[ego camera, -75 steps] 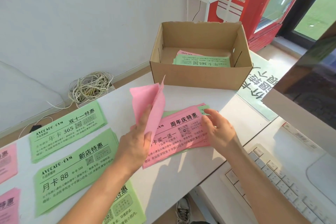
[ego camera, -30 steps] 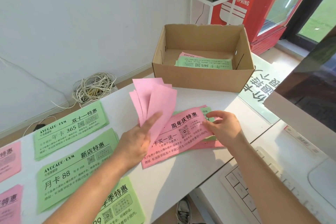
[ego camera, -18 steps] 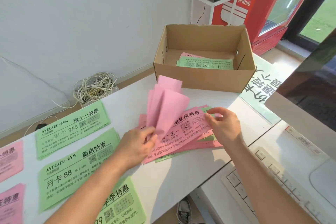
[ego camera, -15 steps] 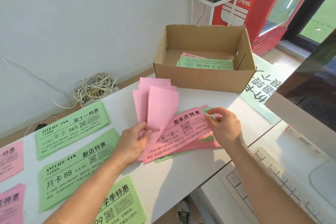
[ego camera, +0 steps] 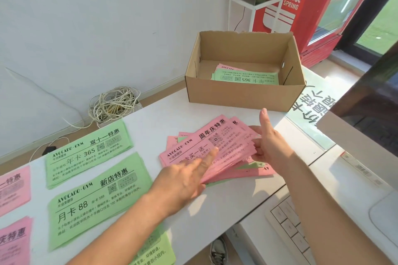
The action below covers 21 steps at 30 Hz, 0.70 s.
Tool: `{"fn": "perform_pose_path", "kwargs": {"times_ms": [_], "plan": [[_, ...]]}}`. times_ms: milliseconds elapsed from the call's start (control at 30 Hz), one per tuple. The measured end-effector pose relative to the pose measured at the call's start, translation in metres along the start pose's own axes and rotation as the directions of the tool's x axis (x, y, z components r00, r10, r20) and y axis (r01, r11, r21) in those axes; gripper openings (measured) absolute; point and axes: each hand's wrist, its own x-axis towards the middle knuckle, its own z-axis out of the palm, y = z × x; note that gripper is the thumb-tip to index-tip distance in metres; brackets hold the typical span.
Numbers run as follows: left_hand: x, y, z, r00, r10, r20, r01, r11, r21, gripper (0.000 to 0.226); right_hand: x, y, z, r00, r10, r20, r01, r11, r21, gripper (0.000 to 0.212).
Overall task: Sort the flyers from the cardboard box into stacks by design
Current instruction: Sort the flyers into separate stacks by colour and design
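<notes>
Laid flat since: pink flyers (ego camera: 215, 135) under left hand (ego camera: 183, 180), straight fingers pressing; right hand (ego camera: 271, 146) open at 3 o'clock edge; green stacks (ego camera: 86, 153) sorted at 9; cardboard box (ego camera: 243, 97) at 12 unemptied.

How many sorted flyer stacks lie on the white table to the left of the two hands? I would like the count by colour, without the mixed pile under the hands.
Green: 3 (green 365 stack, green 88 stack, green stack at the bottom edge)
Pink: 2 (upper pink stack, lower pink stack)
Total: 5
</notes>
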Motion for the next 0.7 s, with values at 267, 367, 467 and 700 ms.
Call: {"fn": "perform_pose_path", "kwargs": {"times_ms": [267,367,467,700], "plan": [[-0.007,-0.004,0.007,0.983,-0.181,-0.006,0.174,0.953,-0.247,0.030,-0.005,-0.006,0.012,0.941,-0.338,0.005,0.283,0.779,-0.559,0.033],[-0.011,-0.011,0.004,0.834,-0.542,-0.102,0.455,0.781,-0.429,0.079,-0.020,0.003,0.008,0.891,-0.454,-0.026,0.417,0.839,-0.350,0.041],[-0.005,-0.015,-0.027,0.580,-0.802,0.143,0.457,0.175,-0.872,0.100,-0.033,0.010,0.001,0.893,-0.447,-0.046,0.445,0.894,-0.048,0.038],[-0.001,-0.012,-0.035,0.571,-0.784,0.242,0.242,-0.121,-0.963,0.024,-0.039,0.015,0.008,0.836,-0.545,-0.063,0.540,0.837,-0.087,0.035]]}}
